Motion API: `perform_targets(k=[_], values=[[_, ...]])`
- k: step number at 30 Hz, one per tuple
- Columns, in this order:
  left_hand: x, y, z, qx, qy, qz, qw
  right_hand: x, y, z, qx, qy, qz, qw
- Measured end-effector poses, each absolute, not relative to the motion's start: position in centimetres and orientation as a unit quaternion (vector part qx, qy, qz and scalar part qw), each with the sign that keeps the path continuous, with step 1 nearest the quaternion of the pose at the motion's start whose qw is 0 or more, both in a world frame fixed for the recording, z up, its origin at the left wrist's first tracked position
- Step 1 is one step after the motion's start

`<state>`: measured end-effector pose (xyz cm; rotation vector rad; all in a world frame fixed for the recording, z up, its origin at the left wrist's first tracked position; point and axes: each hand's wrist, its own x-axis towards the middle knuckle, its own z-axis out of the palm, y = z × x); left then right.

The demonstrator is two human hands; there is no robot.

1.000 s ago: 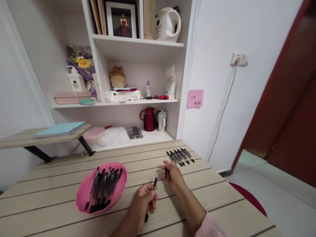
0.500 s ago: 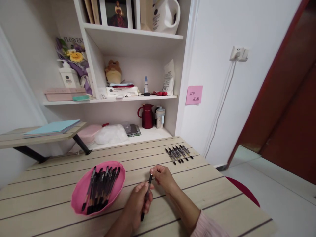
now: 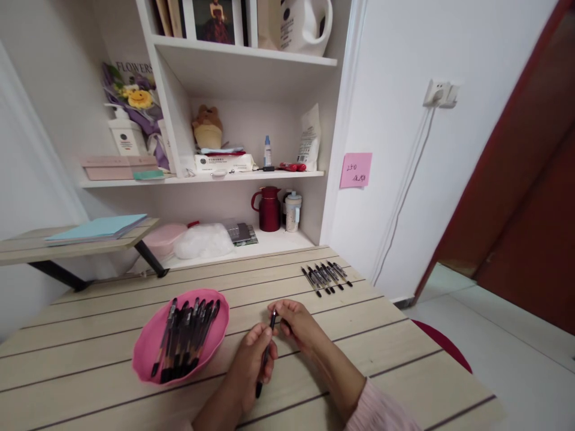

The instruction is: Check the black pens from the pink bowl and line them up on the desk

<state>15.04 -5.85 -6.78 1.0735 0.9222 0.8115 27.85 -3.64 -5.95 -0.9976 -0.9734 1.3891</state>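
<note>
My left hand [image 3: 249,362] is closed around the barrel of a black pen [image 3: 266,354], which points up and away from me. My right hand [image 3: 294,323] pinches the pen's top end, where its cap sits. Both hands hover just above the wooden table [image 3: 386,353]. To the left, a pink bowl [image 3: 153,341] holds several black pens. At the far right of the table lies a row of several capped black pens [image 3: 327,276].
White shelves behind the table carry a red jug [image 3: 269,208], a white kettle [image 3: 305,27], bottles, boxes and a plush toy. A lower side table [image 3: 27,248] with a blue folder [image 3: 96,227] stands at left. A pink note [image 3: 356,170] sticks to the wall. The table's right edge drops to the floor.
My right hand, which held a separate pen cap a second ago, has come in to the pen's tip. The two hands are now joined at the pen.
</note>
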Motion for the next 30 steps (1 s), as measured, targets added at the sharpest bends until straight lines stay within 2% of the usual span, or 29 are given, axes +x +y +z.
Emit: perform_targets(k=[13, 18, 22, 25, 30], values=[[14.9, -5.8, -6.9, 0.448, 0.398, 0.374, 0.708, 27.9, -4.0, -5.7, -0.374, -0.369, 0.638, 0.563], [15.0, -5.9, -6.8, 0.446, 0.404, 0.38, 0.702, 27.9, -3.8, -6.3, -0.429, -0.379, 0.607, 0.552], [15.0, -5.8, -6.9, 0.448, 0.393, 0.365, 0.716, 28.4, -3.4, -6.6, -0.407, -0.399, 0.581, 0.582], [15.0, -5.7, -6.8, 0.438, 0.394, 0.359, 0.724, 29.1, -2.8, -6.9, -0.46, -0.435, 0.507, 0.586], [14.9, -5.8, -6.5, 0.418, 0.414, 0.353, 0.728, 30.5, -1.8, -7.7, -0.621, -0.497, 0.348, 0.495]])
